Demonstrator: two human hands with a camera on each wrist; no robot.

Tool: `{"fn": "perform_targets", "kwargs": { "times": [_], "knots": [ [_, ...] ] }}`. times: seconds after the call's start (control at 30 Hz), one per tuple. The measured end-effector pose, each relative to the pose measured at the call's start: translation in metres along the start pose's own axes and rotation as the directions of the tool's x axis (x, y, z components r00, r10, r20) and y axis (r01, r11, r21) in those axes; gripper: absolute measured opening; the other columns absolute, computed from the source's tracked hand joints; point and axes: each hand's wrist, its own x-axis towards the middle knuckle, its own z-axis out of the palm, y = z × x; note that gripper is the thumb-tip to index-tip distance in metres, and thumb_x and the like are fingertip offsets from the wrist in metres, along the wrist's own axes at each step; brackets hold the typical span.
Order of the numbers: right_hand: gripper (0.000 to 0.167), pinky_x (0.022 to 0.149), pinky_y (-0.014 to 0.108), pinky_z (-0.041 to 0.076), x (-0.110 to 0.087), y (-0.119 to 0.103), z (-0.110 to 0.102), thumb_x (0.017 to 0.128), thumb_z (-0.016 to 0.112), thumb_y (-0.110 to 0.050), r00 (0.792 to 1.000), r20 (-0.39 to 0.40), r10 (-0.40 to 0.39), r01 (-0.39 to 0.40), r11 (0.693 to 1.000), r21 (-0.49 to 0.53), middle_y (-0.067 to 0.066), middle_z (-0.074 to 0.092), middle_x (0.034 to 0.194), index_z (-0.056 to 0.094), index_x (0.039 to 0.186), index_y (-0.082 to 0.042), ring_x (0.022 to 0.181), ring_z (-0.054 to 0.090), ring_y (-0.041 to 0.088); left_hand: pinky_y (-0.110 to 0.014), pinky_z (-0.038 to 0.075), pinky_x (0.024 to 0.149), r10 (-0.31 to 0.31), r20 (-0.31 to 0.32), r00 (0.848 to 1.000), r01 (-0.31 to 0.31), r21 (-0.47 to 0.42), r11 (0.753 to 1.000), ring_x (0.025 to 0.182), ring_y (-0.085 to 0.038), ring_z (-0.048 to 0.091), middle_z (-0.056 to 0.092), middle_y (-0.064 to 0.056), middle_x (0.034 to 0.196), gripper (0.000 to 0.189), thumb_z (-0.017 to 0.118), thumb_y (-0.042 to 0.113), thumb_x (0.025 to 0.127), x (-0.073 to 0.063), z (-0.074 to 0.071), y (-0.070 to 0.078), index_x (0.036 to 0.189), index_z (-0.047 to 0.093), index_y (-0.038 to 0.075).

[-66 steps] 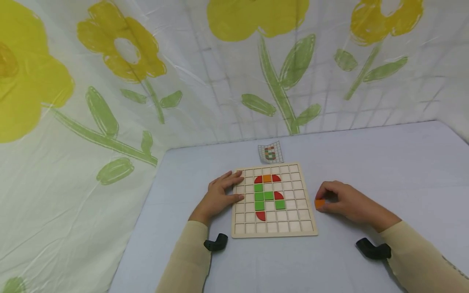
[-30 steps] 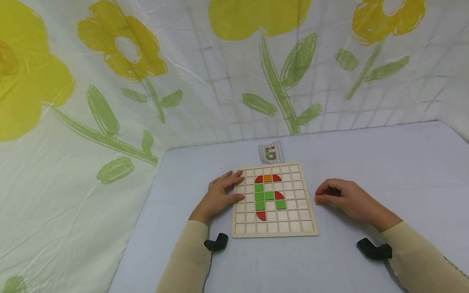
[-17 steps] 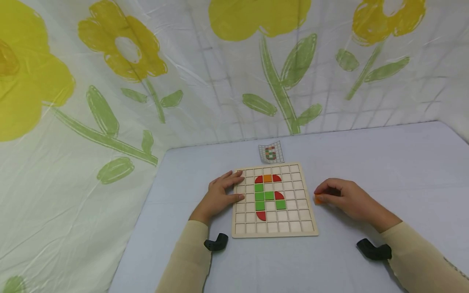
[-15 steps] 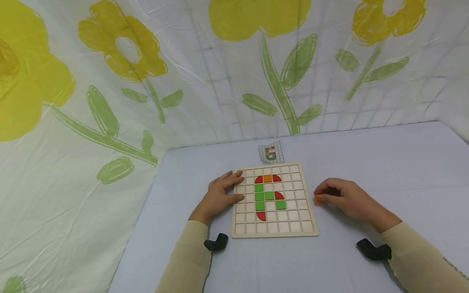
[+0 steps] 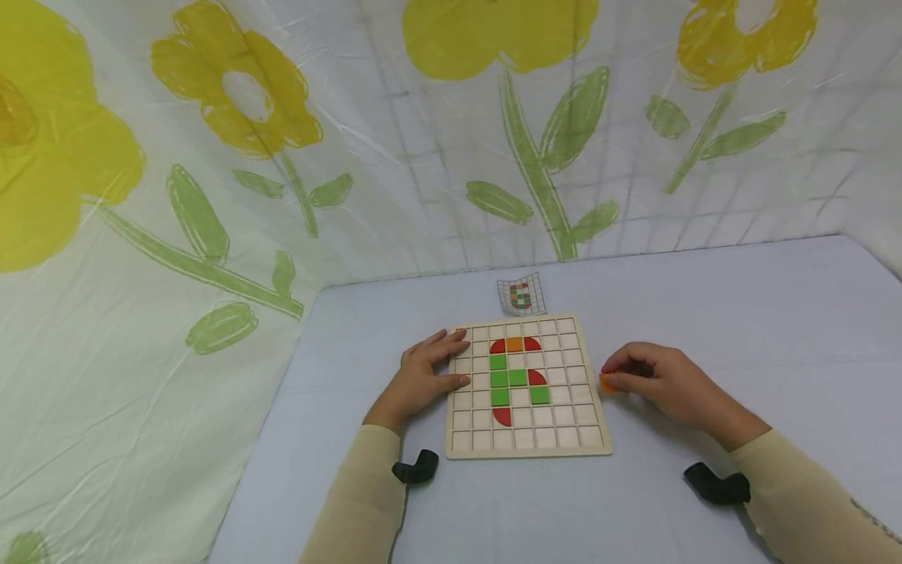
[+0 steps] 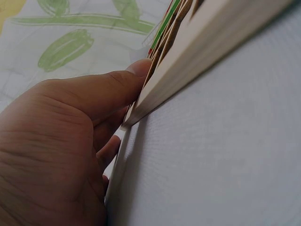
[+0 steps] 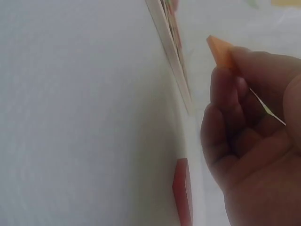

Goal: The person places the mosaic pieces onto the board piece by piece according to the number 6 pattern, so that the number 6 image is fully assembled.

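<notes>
In the head view a wooden grid board (image 5: 557, 441) lies flat on the table, with red, green and orange tiles set in its middle columns. My left hand (image 5: 423, 377) rests on its left edge, fingers spread and fairly straight; the left wrist view has the thumb (image 6: 110, 92) lying over the board's rim. Just off the board's right edge, my right hand (image 5: 655, 382) pinches an orange square tile (image 7: 221, 54) between thumb and fingertips. The tile is tilted in the right wrist view and partly covered by the fingers.
A small paper card (image 5: 521, 294) with a coloured grid pattern stands behind the board. A red tile (image 7: 182, 190) lies on the table near my right hand in the right wrist view. Behind the table hangs a flower-printed cloth (image 5: 395, 211).
My right hand has turned the orange tile between its fingers and shifted slightly left toward the board. The left hand, board and set tiles stay as they were.
</notes>
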Motion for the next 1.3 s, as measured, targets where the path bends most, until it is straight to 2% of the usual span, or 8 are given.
{"fn": "perform_targets", "kwargs": {
  "times": [0.2, 0.5, 0.77, 1.3],
  "knots": [
    [0.011, 0.077, 0.026, 0.056, 0.0, -0.005, 0.0, 0.102, 0.078, -0.006, 1.0, 0.012, 0.013, -0.014, 0.999, 0.044, -0.001, 0.076, 0.107, 0.077, 0.113, -0.008, 0.094, 0.067, 0.016, -0.051, 0.009, 0.126, 0.029, 0.003, 1.0, -0.029, 0.005, 1.0, 0.161, -0.016, 0.023, 0.047, 0.019, 0.165, 0.065, 0.09, 0.031, 0.092, 0.001, 0.0, -0.001, 0.151, 0.068, 0.016],
    [0.012, 0.082, 0.025, 0.058, 0.001, -0.01, 0.003, 0.102, 0.077, -0.005, 1.0, 0.017, 0.002, -0.003, 0.998, 0.067, 0.0, 0.075, 0.109, 0.077, 0.114, -0.006, 0.096, 0.068, 0.018, -0.055, 0.013, 0.126, -0.018, -0.005, 1.0, 0.018, 0.009, 1.0, 0.162, -0.016, 0.021, 0.046, 0.025, 0.163, 0.064, 0.091, 0.032, 0.091, 0.0, 0.0, 0.0, 0.151, 0.069, 0.02],
    [0.012, 0.083, 0.025, 0.058, 0.001, -0.015, 0.005, 0.103, 0.076, -0.004, 1.0, 0.012, 0.003, -0.004, 0.996, 0.086, 0.002, 0.075, 0.11, 0.077, 0.115, -0.005, 0.096, 0.069, 0.018, -0.052, 0.011, 0.126, -0.001, 0.0, 1.0, 0.001, 0.012, 1.0, 0.161, -0.014, 0.021, 0.046, 0.023, 0.164, 0.064, 0.09, 0.03, 0.092, 0.001, 0.0, 0.0, 0.151, 0.069, 0.019],
    [0.01, 0.081, 0.027, 0.059, 0.0, -0.024, 0.011, 0.103, 0.076, -0.004, 1.0, 0.017, -0.009, 0.006, 0.991, 0.136, 0.002, 0.075, 0.108, 0.076, 0.113, -0.007, 0.092, 0.069, 0.02, -0.054, 0.013, 0.126, -0.022, -0.001, 1.0, 0.022, 0.007, 1.0, 0.161, -0.014, 0.021, 0.046, 0.024, 0.163, 0.063, 0.09, 0.031, 0.092, 0.0, 0.0, 0.0, 0.15, 0.069, 0.02]
  ]
}}
